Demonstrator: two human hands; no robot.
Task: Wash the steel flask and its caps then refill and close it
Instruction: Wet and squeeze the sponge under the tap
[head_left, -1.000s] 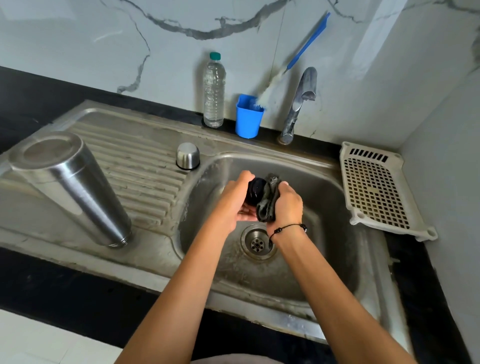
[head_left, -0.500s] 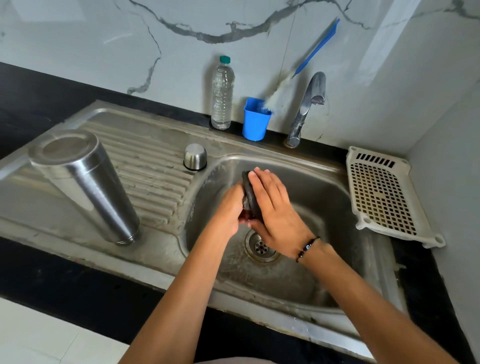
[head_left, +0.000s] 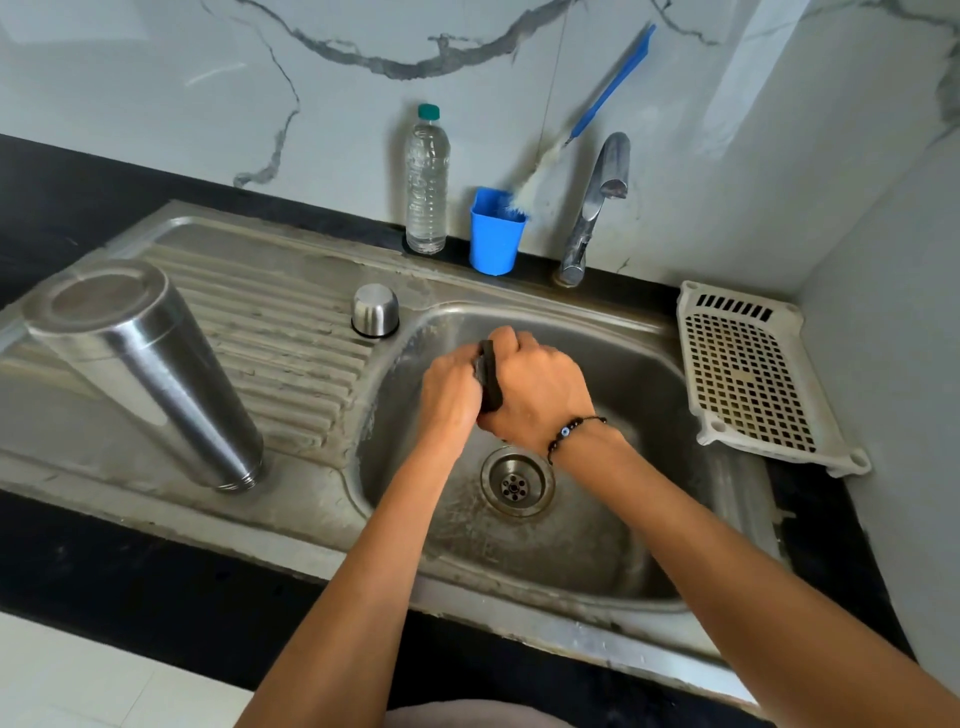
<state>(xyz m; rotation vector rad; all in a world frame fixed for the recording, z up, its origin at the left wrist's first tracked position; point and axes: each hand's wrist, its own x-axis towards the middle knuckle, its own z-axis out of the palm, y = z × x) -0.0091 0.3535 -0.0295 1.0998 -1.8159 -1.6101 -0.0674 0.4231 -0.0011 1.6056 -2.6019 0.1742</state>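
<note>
The steel flask (head_left: 150, 369) stands upside down on the drainboard at the left. Its steel outer cap (head_left: 375, 310) sits mouth down at the drainboard's inner edge, beside the basin. Over the basin my left hand (head_left: 448, 392) grips the black inner cap, which is almost wholly hidden between my hands. My right hand (head_left: 537, 389) curls its fingers round a dark scrub pad (head_left: 490, 382) and presses it against that cap. The two hands touch.
The sink basin (head_left: 639, 374) has its drain (head_left: 517, 483) just below my hands. The tap (head_left: 597, 202) stands behind with no water running. A clear water bottle (head_left: 426, 182) and a blue cup (head_left: 493, 234) with a brush stand at the wall. A white perforated tray (head_left: 748, 374) lies right.
My right hand has gone from flat fingers over the pad to fingers curled round it. The camera view has shifted slightly; the flask and steel cap have stayed put.
</note>
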